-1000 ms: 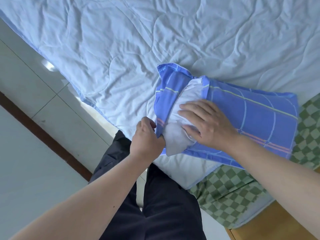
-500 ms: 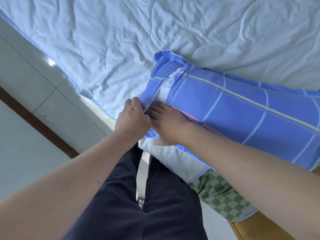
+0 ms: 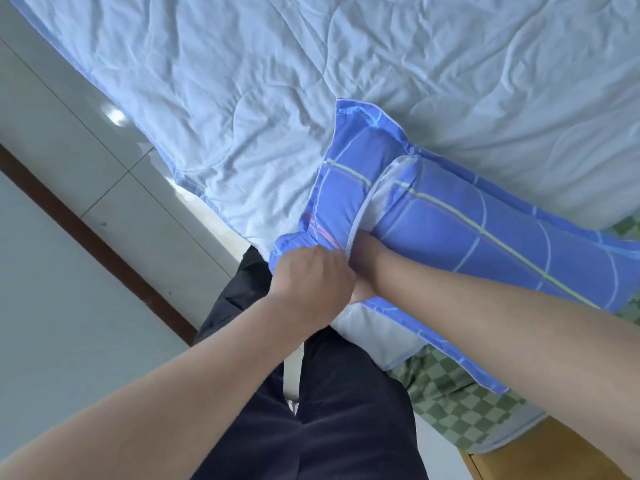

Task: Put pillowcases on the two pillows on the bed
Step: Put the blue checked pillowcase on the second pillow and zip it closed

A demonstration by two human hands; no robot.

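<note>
The pillowcase (image 3: 460, 233), blue with pale lines, lies at the near edge of the bed, on the quilt (image 3: 311, 98), its open end flapped toward the floor (image 3: 69, 168). White pillow (image 3: 377, 202) shows in the opening. The left hand (image 3: 311, 278) clenches the flap's corner; the right hand (image 3: 363, 254) is tucked inside, grip hidden. Half a second ago its fingers showed. Wide quilt lies free beyond.

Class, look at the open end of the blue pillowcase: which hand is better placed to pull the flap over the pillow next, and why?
Probably the left hand: it grips the blue pillowcase flap at the opening, while the right hand is tucked inside against the white pillow.
</note>
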